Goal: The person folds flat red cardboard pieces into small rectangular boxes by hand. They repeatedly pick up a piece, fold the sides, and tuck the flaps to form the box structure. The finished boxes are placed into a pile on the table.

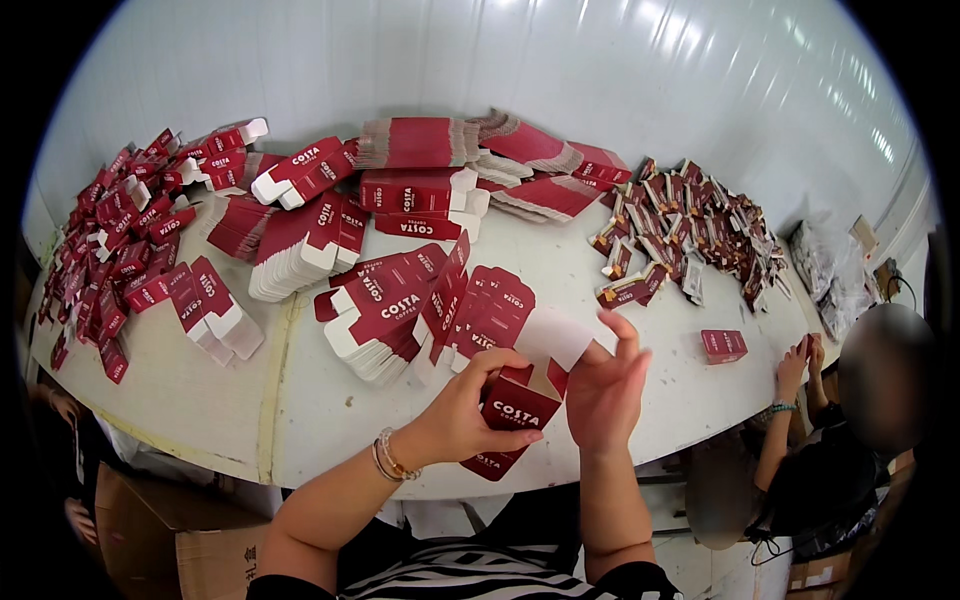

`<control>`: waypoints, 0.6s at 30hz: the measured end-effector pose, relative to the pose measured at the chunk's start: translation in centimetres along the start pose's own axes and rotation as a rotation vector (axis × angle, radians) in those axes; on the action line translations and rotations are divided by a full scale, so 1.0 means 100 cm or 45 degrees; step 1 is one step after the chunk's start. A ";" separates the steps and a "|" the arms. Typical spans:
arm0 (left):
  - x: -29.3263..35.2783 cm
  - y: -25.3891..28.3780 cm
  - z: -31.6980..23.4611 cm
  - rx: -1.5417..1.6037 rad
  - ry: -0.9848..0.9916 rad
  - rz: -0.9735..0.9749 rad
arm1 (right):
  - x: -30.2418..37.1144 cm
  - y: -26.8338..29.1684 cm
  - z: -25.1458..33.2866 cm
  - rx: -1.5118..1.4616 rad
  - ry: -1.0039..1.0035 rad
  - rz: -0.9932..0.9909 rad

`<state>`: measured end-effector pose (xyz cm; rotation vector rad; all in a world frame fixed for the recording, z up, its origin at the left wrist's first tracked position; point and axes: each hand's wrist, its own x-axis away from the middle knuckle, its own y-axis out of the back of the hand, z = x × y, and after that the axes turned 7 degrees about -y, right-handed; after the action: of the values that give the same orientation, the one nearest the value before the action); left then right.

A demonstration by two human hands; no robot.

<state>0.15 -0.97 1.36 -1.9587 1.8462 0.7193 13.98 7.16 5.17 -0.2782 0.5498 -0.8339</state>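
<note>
My left hand is wrapped round a dark red carton, thumb across its front and fingers on its far side. The carton's top gapes, and white inner flaps stand up from it. Close by on the right, my right hand has its fingers spread, the fingertips at the edge of the white flap. Whether they press on it I cannot tell. Just beyond my hands lies a loose stack of flat red cartons, with one partly unfolded carton leaning beside it.
A heap of red cartons covers the table's left end. Bundles of flattened cartons line the back. Small brown-and-red packets lie piled at right, near a single closed red box. Another person's hands work at the right edge. A cardboard box stands below left.
</note>
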 end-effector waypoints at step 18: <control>-0.003 0.005 -0.012 0.270 0.239 0.308 | 0.002 0.009 0.014 0.088 -0.307 0.592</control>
<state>-0.19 -1.43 2.53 -1.7376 2.1986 0.3947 15.42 7.60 5.87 -0.1736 0.3381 -0.3607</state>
